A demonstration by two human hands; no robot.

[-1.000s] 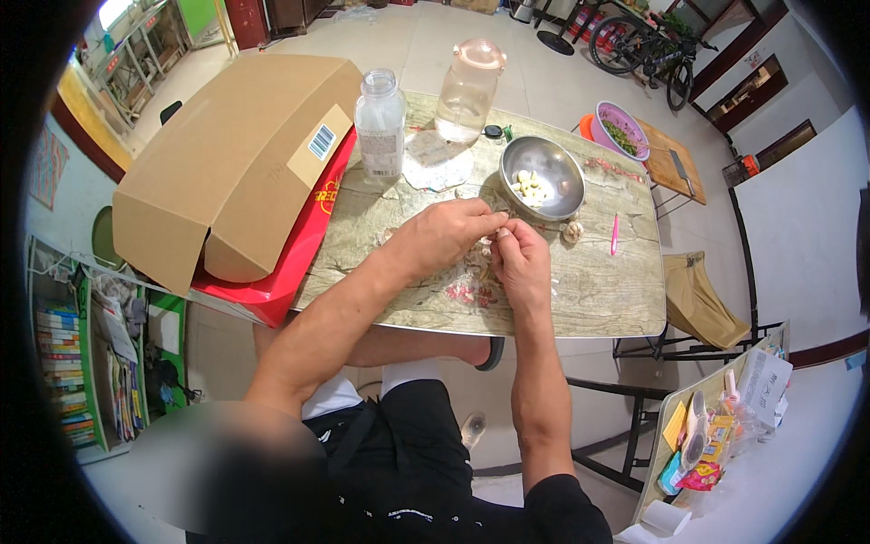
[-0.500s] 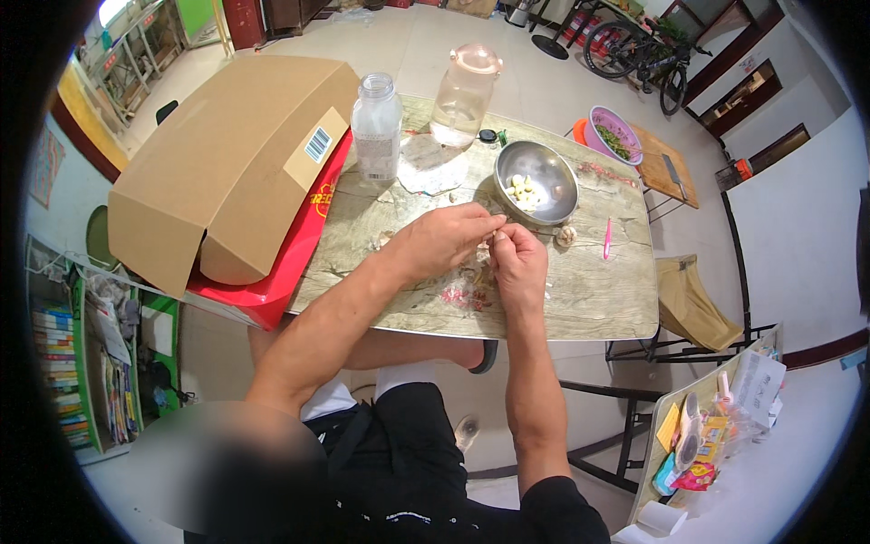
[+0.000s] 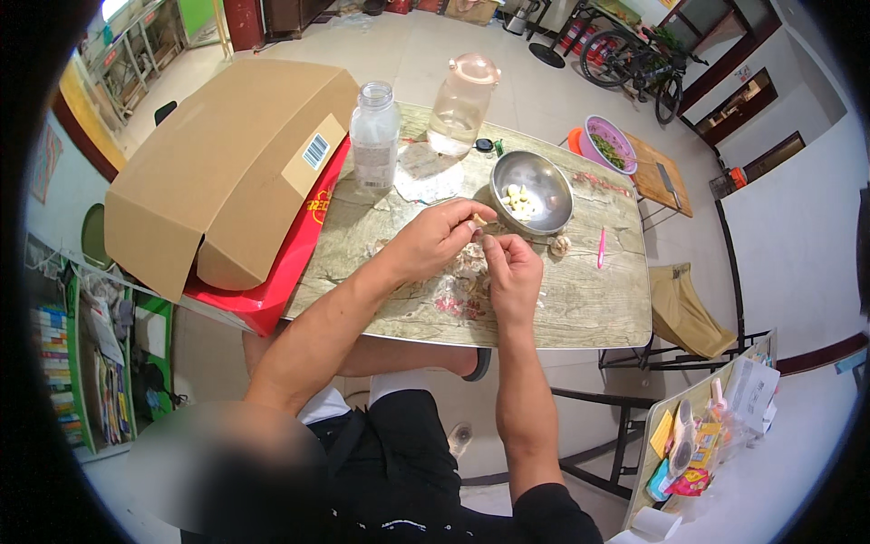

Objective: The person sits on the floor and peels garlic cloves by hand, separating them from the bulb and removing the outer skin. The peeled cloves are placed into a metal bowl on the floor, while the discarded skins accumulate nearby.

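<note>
My left hand [image 3: 438,240] pinches a garlic clove [image 3: 478,220] between thumb and fingertips, above the near middle of the table. Right beside it my right hand [image 3: 514,276] is closed, thumb against forefinger; what sits in that pinch is too small to make out. Beyond the hands stands a steel bowl [image 3: 555,186] with several peeled garlic cloves [image 3: 518,201] in it. A garlic bulb [image 3: 561,246] lies by the bowl's near right side. Papery garlic skins [image 3: 469,261] are scattered on the tabletop under my hands.
On the table [image 3: 580,308] stand a clear jar [image 3: 374,136] and a pink-lidded water jug [image 3: 458,109]. A large cardboard box [image 3: 227,154] on a red box [image 3: 263,304] fills the left side. A pink knife-like tool [image 3: 601,247] lies right; a purple basin [image 3: 594,127] stands beyond.
My hands have drawn slightly apart and the clove in the left one now shows. The whole view has shifted a little.
</note>
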